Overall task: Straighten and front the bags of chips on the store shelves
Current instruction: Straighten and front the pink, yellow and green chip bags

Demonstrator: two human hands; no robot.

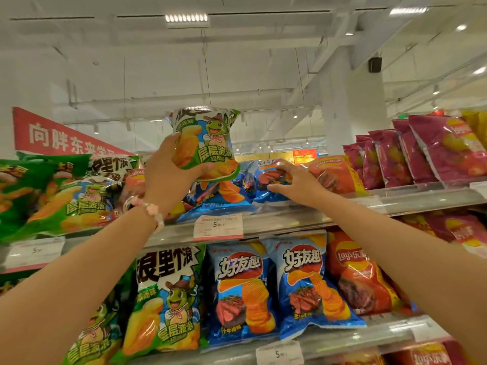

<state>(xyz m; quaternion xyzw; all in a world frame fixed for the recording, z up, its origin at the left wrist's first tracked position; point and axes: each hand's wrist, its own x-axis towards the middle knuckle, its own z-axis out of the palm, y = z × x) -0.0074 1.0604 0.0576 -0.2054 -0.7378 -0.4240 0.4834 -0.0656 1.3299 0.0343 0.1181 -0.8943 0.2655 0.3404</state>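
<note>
My left hand (168, 169) grips a green chip bag with a cartoon turtle (208, 138) and holds it up above the top shelf. To its right, my right hand (295, 183) pinches the upper part of a blue chip bag (266, 196) that lies on the top shelf. Another blue bag (213, 198) lies on the shelf below the raised green one. More green turtle bags (73, 204) lean at the left of the top shelf.
An orange-red bag (334, 175) and purple-red bags (421, 151) stand to the right on the top shelf. The lower shelf holds green (166, 299), blue (242, 291) and red Lay's bags (361, 275). Price tags (218, 227) hang on the shelf rail. A red banner (60, 135) is behind at left.
</note>
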